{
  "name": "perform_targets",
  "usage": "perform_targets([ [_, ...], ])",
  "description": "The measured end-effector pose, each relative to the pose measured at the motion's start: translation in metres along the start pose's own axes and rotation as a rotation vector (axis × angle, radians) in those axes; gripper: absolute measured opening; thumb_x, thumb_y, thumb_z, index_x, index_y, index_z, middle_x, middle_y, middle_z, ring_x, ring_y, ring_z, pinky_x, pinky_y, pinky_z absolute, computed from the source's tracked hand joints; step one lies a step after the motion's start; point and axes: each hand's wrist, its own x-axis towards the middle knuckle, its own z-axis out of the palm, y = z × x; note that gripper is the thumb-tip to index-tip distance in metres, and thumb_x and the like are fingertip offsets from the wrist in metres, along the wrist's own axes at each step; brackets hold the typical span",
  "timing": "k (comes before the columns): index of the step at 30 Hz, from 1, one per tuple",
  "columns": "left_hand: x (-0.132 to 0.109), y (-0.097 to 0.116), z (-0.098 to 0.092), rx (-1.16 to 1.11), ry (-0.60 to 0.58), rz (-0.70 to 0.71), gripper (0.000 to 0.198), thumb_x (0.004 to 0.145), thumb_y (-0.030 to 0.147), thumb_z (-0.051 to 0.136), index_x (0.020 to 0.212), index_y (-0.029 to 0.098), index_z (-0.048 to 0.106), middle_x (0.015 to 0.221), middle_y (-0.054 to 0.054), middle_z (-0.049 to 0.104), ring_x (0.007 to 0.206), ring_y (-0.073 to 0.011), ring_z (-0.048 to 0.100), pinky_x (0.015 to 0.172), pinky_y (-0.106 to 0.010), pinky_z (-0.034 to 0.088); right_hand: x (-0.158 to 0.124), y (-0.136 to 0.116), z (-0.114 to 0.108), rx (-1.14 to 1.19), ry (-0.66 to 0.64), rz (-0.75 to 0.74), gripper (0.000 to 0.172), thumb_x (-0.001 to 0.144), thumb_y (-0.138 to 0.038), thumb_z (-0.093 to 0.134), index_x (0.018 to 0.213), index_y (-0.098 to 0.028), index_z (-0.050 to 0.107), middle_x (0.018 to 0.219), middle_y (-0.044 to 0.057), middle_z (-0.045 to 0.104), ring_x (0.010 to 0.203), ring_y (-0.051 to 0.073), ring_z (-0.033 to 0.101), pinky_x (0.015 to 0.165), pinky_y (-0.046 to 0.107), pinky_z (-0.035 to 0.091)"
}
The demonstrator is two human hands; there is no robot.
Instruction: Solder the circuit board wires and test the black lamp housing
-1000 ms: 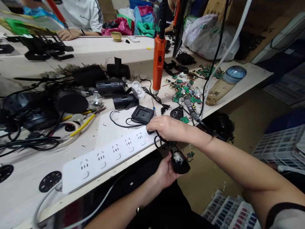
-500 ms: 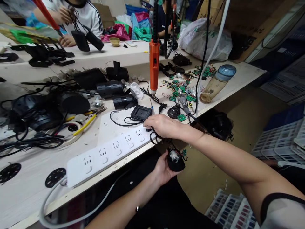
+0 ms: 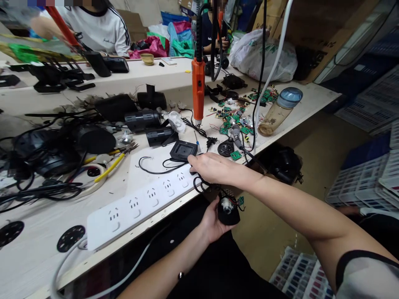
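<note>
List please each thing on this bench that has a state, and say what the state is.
power strip: visible sockets free, far end under right hand
black plug: gripped by right hand, at strip's end
small motor part: held in left hand below bench edge
orange screwdriver: hanging upright
bottle: lying down, capped

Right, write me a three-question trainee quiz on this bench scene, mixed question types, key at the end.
1. True or false: the right hand rests at the end of the white power strip, on a black plug and cable.
2. What does the left hand hold below the table edge?
A. pliers
B. a small black part with a motor and wires
C. a bottle
3. Fill in: the hanging orange screwdriver has its tip just above the ____.

Key: 1 true; 2 B; 3 table.
</note>
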Motion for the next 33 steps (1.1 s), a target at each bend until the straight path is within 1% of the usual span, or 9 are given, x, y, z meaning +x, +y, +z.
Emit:
perform_targets([
  [3,-0.001,0.000,0.000,0.005,-0.008,0.002,0.045,0.094,0.049,0.042,0.112,0.012,0.059,0.089,-0.010,0.071,0.078,-0.0222,0.067,0.077,-0.038,0.053,0.002,-0.001,-0.002,-0.019,-0.007,-0.023,0.011,0.099,-0.018,0.047,0.104,-0.010,0.052,0.082,0.014,0.072,0.082,0.031,0.071,0.063,0.033,0.050],
  [8,-0.001,0.000,-0.001,0.019,-0.013,-0.001,0.043,0.093,0.050,0.042,0.103,0.013,0.061,0.083,-0.008,0.070,0.074,-0.0207,0.066,0.075,-0.037,0.052,0.004,0.000,-0.002,-0.024,-0.021,-0.033,0.010,0.099,-0.018,0.046,0.103,-0.011,0.052,0.079,0.013,0.071,0.084,0.028,0.071,0.066,0.031,0.050],
  [14,-0.005,0.000,-0.002,0.060,0.007,0.006,0.042,0.091,0.052,0.045,0.092,0.014,0.062,0.078,-0.006,0.068,0.069,-0.0194,0.064,0.069,-0.033,0.051,0.005,-0.001,-0.004,-0.005,-0.020,-0.010,0.011,0.100,-0.018,0.045,0.103,-0.010,0.052,0.083,0.015,0.072,0.086,0.028,0.070,0.068,0.030,0.049],
  [18,-0.010,0.000,-0.001,0.091,0.018,0.018,0.042,0.091,0.052,0.043,0.091,0.014,0.062,0.078,-0.006,0.068,0.069,-0.0195,0.064,0.068,-0.032,0.050,0.006,-0.002,-0.005,0.031,-0.022,-0.001,0.010,0.099,-0.017,0.046,0.101,-0.010,0.053,0.085,0.016,0.072,0.088,0.028,0.070,0.070,0.030,0.048],
  [21,-0.012,0.001,-0.001,0.116,0.017,0.020,0.043,0.091,0.052,0.043,0.090,0.014,0.062,0.079,-0.007,0.069,0.071,-0.0199,0.064,0.068,-0.032,0.049,0.006,0.000,-0.008,0.075,-0.025,0.030,0.011,0.099,-0.021,0.047,0.101,-0.011,0.053,0.087,0.017,0.072,0.088,0.028,0.070,0.068,0.029,0.047],
  [25,-0.014,0.002,0.001,0.152,0.000,0.013,0.044,0.090,0.054,0.043,0.089,0.014,0.062,0.078,-0.007,0.069,0.070,-0.0194,0.064,0.066,-0.030,0.048,0.003,0.006,-0.011,0.153,-0.021,0.103,0.009,0.098,-0.022,0.050,0.100,-0.013,0.052,0.086,0.016,0.072,0.083,0.027,0.070,0.059,0.026,0.044],
  [29,-0.028,0.000,0.006,0.189,-0.024,0.002,0.048,0.091,0.054,0.040,0.089,0.012,0.064,0.076,-0.007,0.070,0.067,-0.0197,0.065,0.065,-0.032,0.049,-0.013,0.001,-0.013,0.216,0.086,0.161,0.004,0.099,-0.020,0.049,0.099,-0.016,0.050,0.077,0.011,0.071,0.074,0.025,0.069,0.056,0.024,0.040],
  [31,-0.043,-0.002,0.008,0.201,-0.034,-0.001,0.050,0.092,0.052,0.040,0.092,0.009,0.066,0.076,-0.010,0.071,0.066,-0.0211,0.066,0.063,-0.033,0.049,-0.026,-0.008,-0.016,0.246,0.182,0.176,0.005,0.101,-0.021,0.043,0.100,-0.018,0.047,0.073,0.007,0.069,0.072,0.024,0.069,0.056,0.025,0.040],
  [33,-0.065,-0.003,0.010,0.206,-0.042,0.013,0.048,0.092,0.048,0.042,0.092,0.007,0.067,0.077,-0.012,0.072,0.065,-0.0207,0.066,0.062,-0.032,0.050,-0.041,-0.017,-0.021,0.295,0.297,0.180,0.012,0.103,-0.021,0.033,0.099,-0.020,0.044,0.074,0.004,0.068,0.070,0.021,0.069,0.057,0.024,0.043],
])
